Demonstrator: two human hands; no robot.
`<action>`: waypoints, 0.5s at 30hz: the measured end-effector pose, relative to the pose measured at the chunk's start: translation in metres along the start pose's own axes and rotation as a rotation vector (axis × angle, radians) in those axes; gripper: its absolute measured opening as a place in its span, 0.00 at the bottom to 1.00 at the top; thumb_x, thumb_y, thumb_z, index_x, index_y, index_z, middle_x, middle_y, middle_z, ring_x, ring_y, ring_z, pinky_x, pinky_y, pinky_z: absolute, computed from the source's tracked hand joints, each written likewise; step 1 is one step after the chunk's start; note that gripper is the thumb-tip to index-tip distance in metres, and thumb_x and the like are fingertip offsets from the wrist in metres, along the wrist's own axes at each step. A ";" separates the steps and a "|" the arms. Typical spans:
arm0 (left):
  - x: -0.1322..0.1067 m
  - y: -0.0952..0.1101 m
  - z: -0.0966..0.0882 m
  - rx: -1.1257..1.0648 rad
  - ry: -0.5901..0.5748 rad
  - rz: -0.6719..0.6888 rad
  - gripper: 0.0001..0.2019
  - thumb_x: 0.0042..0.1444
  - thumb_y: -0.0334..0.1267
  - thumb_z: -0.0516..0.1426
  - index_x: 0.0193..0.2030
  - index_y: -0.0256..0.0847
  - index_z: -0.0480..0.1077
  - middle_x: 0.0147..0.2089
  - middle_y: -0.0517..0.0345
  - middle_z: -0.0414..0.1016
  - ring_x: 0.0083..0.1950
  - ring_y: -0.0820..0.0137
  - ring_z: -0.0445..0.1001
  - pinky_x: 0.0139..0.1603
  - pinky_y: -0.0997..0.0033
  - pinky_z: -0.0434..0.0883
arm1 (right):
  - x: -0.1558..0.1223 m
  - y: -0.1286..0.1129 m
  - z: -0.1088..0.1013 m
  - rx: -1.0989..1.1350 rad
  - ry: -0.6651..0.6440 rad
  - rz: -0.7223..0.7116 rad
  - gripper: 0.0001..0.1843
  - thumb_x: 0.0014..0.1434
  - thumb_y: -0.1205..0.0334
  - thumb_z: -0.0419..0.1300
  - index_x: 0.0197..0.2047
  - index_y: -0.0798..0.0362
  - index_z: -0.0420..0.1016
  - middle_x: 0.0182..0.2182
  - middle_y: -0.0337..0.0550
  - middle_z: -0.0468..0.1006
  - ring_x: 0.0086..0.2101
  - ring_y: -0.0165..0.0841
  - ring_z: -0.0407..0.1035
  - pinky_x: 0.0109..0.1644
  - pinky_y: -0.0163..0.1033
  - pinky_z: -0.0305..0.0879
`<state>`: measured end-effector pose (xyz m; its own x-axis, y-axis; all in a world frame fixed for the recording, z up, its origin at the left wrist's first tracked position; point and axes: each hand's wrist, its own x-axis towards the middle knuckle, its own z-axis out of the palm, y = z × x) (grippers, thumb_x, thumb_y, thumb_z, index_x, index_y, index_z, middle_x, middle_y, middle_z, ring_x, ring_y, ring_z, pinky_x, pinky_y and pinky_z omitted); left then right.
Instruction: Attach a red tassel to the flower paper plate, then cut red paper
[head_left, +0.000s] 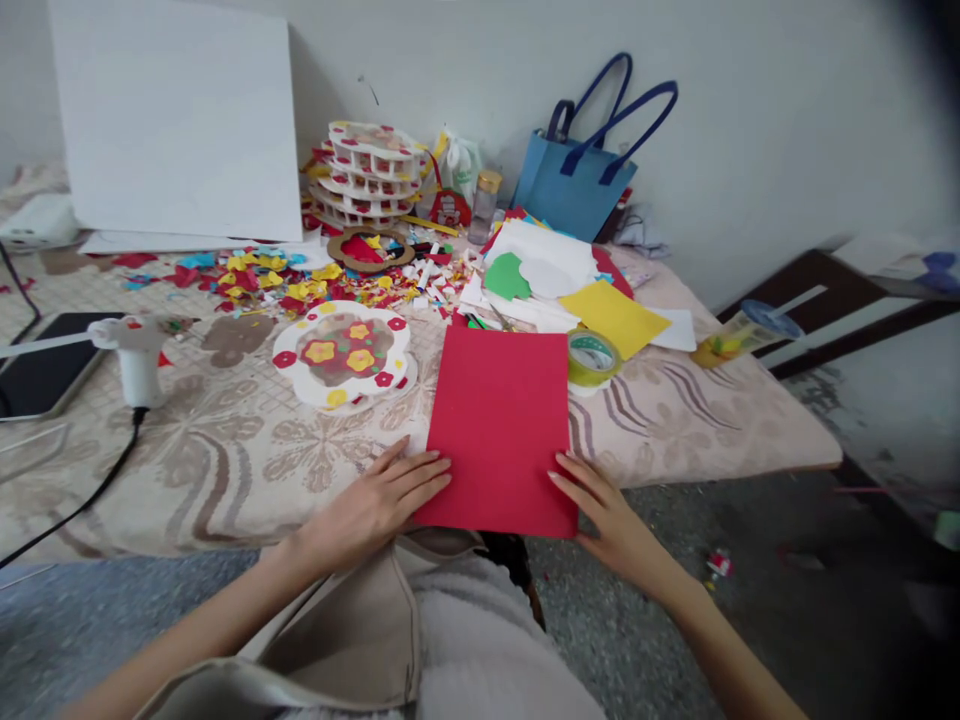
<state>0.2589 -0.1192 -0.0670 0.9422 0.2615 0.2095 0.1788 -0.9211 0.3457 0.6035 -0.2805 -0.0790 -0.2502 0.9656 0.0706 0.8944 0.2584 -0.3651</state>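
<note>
A red sheet of paper [501,425] lies flat on the patterned tablecloth [247,450] at the near edge of the table. My left hand [379,500] rests on its lower left corner, fingers stretched out flat. My right hand [607,515] lies at its lower right corner, fingers spread and flat against the sheet's edge. Neither hand grips anything.
A roll of green tape [592,357] sits by the sheet's upper right, with yellow paper [615,315], white sheets [547,262] and a green cutout [506,277] behind. A flower-decorated paper plate [343,353], a glue gun [139,352] with cable, paper scraps [300,280], stacked paper trays [367,172] and a blue bag [581,180] stand around.
</note>
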 end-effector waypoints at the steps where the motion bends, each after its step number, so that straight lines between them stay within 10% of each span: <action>1: 0.001 -0.002 0.000 0.004 0.012 -0.009 0.30 0.60 0.24 0.51 0.69 0.43 0.54 0.67 0.49 0.64 0.69 0.63 0.60 0.72 0.46 0.49 | 0.005 0.001 0.002 0.009 0.022 -0.018 0.44 0.56 0.76 0.55 0.71 0.40 0.47 0.69 0.47 0.55 0.68 0.43 0.47 0.69 0.61 0.48; 7: 0.007 -0.018 -0.012 -0.046 0.058 -0.098 0.31 0.60 0.43 0.58 0.69 0.42 0.54 0.65 0.44 0.66 0.67 0.58 0.64 0.71 0.43 0.50 | 0.046 0.010 -0.006 0.117 0.084 -0.032 0.42 0.59 0.67 0.59 0.72 0.45 0.43 0.67 0.52 0.58 0.66 0.43 0.52 0.68 0.61 0.50; 15: 0.003 -0.015 -0.006 -0.067 0.142 -0.168 0.29 0.61 0.42 0.58 0.66 0.40 0.56 0.64 0.43 0.67 0.67 0.59 0.64 0.69 0.45 0.56 | 0.033 0.016 0.004 0.151 0.261 -0.094 0.20 0.60 0.70 0.56 0.54 0.44 0.70 0.55 0.49 0.72 0.58 0.42 0.65 0.61 0.58 0.63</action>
<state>0.2571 -0.1031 -0.0659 0.8505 0.4519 0.2691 0.3060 -0.8413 0.4456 0.6082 -0.2449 -0.0858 -0.2083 0.9174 0.3391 0.8018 0.3587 -0.4779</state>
